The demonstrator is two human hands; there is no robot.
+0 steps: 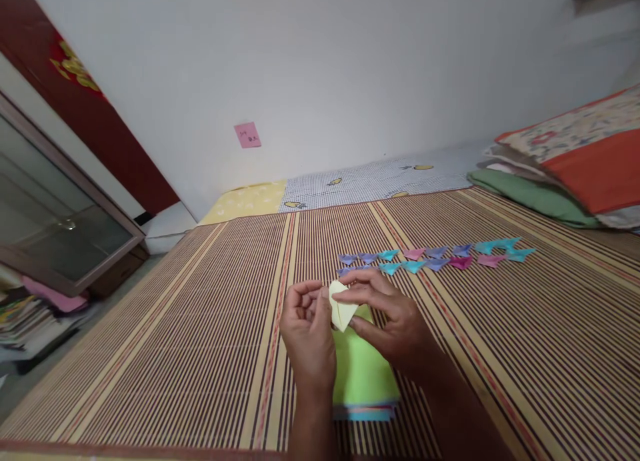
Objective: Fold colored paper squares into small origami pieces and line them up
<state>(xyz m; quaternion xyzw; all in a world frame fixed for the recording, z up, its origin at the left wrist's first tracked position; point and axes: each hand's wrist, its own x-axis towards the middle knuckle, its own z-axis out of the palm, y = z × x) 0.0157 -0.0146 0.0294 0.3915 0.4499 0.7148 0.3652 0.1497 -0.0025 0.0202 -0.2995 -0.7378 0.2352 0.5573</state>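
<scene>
Between my two hands is a small pale yellow folded paper (pixel 343 309), pointed at its lower end. My left hand (pixel 309 321) grips its left edge with thumb and curled fingers. From the other side, my right hand (pixel 385 314) pinches it, thumb below and fingers above. Under my hands lies a stack of coloured paper (pixel 367 374), lime green on top, with blue and pink edges showing at the front. Beyond them, folded paper pieces (pixel 414 266) in blue, purple and pink stand in two rows.
A striped bamboo mat (pixel 210 327) covers the bed. Pillows (pixel 590 161) and a green folded cloth (pixel 535 197) are piled at the far right. A pink note (pixel 247 135) is stuck on the wall. At the left stand a glass-fronted cabinet (pixel 60 201) and a stack of books (pixel 30 317).
</scene>
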